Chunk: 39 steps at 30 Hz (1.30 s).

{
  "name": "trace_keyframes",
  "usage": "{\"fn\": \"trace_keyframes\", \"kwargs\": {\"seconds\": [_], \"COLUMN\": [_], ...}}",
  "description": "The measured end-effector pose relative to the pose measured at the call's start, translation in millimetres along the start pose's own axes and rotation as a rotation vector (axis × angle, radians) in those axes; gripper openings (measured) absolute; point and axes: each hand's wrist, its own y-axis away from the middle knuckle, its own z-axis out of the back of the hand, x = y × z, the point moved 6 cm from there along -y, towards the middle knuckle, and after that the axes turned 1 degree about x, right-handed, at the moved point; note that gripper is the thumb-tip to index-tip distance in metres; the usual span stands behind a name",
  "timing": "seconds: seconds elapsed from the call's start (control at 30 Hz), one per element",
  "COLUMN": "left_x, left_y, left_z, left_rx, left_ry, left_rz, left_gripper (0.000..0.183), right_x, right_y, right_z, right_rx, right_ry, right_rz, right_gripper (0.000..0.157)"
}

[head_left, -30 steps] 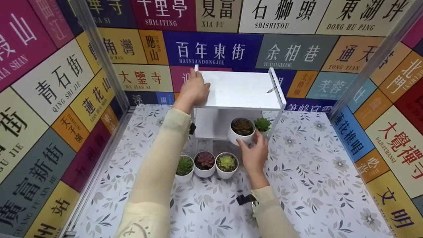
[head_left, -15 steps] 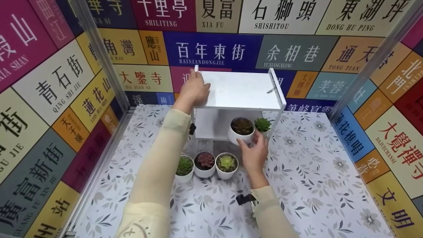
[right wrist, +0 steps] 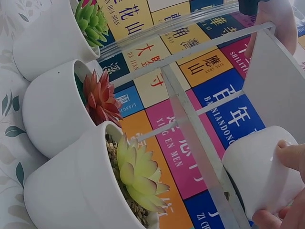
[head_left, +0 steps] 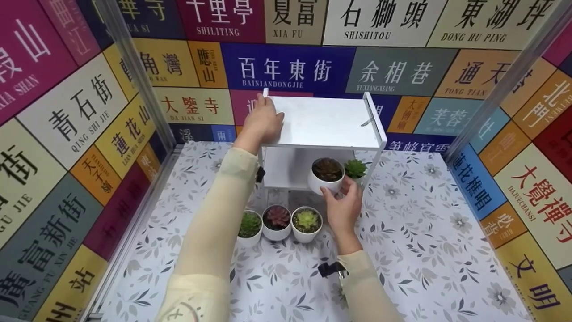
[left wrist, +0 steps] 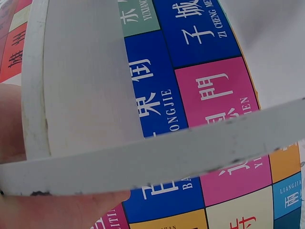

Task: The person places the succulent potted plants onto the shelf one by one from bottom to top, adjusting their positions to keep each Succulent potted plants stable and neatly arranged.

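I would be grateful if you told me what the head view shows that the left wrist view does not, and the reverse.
Only the head view shows the right hand, the held pot with its brown succulent, the green succulent beside it, and the row of red, lime and dark green succulents.

Only the left wrist view shows dark chips on a bar up close.

Both show the left hand gripping the rack, and the sign wall.

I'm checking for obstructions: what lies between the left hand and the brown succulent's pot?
In the head view, the white top board and the open gap below its front edge lie between the left hand and the pot.
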Motion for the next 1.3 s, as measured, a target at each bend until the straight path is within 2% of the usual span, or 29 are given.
{"fn": "trace_keyframes", "kwargs": {"seconds": [0.23,0.47,0.73,0.9,1.3], "left_x": [0.7,-0.1,0.6,0.4,-0.4], "left_y": [-2.4,-2.3,-1.5,-1.7,-1.4], "left_z": [-0.9,-0.8,-0.8,-0.5,-0.5], "left_rx": [0.007,-0.003,-0.017,-0.03,-0.007], "left_ry": [0.006,-0.008,-0.014,-0.014,-0.009], "left_rz": [0.0,-0.011,-0.017,-0.021,-0.009], "left_gripper": [0.078,0.078,0.077,0.077,0.078], "right_x": [0.1,-1.0,-5.3,-5.3,-8.3], "right_y": [-1.5,-1.3,2.1,2.5,9.5], "right_z": [-1.2,2.1,1.2,1.7,0.1], "right_rx": [-0.01,-0.051,-0.056,-0.04,-0.01], "right_ry": [-0.015,0.032,0.055,0.037,0.022], "right_rz": [0.011,0.028,0.041,0.046,0.023], "right_gripper": [0.06,0.038,0.028,0.029,0.038]}}
